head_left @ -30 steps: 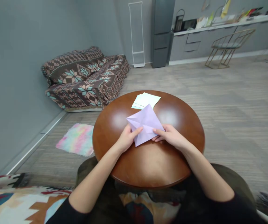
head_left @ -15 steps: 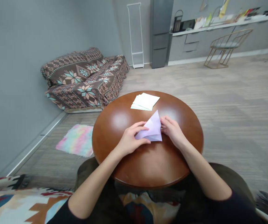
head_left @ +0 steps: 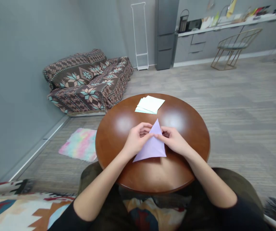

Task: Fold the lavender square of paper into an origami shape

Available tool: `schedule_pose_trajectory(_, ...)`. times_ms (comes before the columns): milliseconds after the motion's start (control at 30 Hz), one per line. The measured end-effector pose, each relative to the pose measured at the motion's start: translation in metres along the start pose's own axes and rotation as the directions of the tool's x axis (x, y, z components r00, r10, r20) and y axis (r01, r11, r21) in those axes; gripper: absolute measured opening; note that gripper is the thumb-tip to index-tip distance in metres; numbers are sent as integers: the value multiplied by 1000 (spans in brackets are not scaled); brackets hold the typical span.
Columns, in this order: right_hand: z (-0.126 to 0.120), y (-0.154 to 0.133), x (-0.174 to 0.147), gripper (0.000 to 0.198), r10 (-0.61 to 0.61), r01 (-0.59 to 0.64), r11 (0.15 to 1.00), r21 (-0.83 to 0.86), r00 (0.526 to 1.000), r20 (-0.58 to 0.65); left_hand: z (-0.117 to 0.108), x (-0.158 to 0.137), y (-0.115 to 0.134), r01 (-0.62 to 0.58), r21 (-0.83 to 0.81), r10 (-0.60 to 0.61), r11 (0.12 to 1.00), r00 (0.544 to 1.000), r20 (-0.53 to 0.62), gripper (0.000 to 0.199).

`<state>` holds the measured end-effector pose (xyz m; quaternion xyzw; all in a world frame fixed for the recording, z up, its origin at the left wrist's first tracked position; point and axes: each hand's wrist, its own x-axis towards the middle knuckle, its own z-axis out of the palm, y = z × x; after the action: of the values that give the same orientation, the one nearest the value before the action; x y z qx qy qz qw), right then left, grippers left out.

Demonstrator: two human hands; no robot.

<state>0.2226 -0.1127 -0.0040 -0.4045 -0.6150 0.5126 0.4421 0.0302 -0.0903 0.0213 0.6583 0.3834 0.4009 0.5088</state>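
A folded sheet of purple paper [head_left: 152,149] is held between my two hands over the round brown table [head_left: 118,138]. It has a triangular outline, with one point upward and a wide lower edge. My left hand [head_left: 138,139] grips its left side, thumb on the near face and fingers curled behind. On the other side my right hand [head_left: 173,138] pinches it the same way, and both thumb tips nearly meet at the middle. The fingertips behind the paper are partly hidden.
A small fanned stack of pale paper sheets [head_left: 149,105] lies at the table's far side. Beyond stand a sofa with a patterned cover [head_left: 89,80], a white rack [head_left: 141,38] and a gold-framed chair [head_left: 236,46]. A fluffy pastel mat [head_left: 80,144] lies on the floor at left.
The purple paper has been turned and now shows a broader triangular face, its lower edge nearer to me. My right hand moved left, and both thumbs came together on the front.
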Motion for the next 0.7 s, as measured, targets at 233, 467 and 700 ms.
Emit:
schedule_pose_trajectory(233, -9, -9, -2, 47, -216, 222, 966, 129, 975, -60, -20, 5, 13, 13, 136, -21, 991, 998, 53, 24)
schedule_pose_trajectory(467, -7, -15, -8, 37, -165, 161, 986, 37, 968, 187, -29, 5, 22, 74, 214, -102, 974, 988, 120, 26)
schedule_pose_trajectory(700, -5, -7, 0, 11, -128, 119, 990, -72, 982, -136, -34, -1, 36, -177, 310, 261, 934, 932, -254, 16)
